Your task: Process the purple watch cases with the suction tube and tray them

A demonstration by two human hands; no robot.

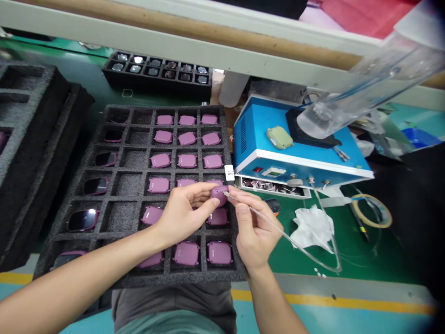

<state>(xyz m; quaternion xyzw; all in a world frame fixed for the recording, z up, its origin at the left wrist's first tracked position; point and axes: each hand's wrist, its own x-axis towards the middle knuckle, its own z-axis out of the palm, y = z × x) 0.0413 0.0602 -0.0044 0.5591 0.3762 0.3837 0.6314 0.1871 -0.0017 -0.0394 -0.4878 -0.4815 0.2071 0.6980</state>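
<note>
My left hand (pixel 191 206) pinches a purple watch case (pixel 219 195) between thumb and fingers, above the right side of a black foam tray (pixel 120 216). My right hand (pixel 256 226) grips the end of a thin clear tube (pixel 274 226), whose pale tip (pixel 226 194) is at the case. Whether the tip touches it, I cannot tell. From the right hand the tube loops back to a blue machine (pixel 264 125). More purple cases lie in the tray's right columns, and dark-screened watches (pixel 83 219) fill its left column.
A light green watch case (pixel 279 137) rests on the machine, with a clear cylinder (pixel 333 111) behind it. Below are a drawer of small parts (pixel 274 187) and crumpled white tissue (pixel 313 227). Stacked foam trays (pixel 31 157) stand left; another tray (pixel 156 76) lies behind, under a shelf.
</note>
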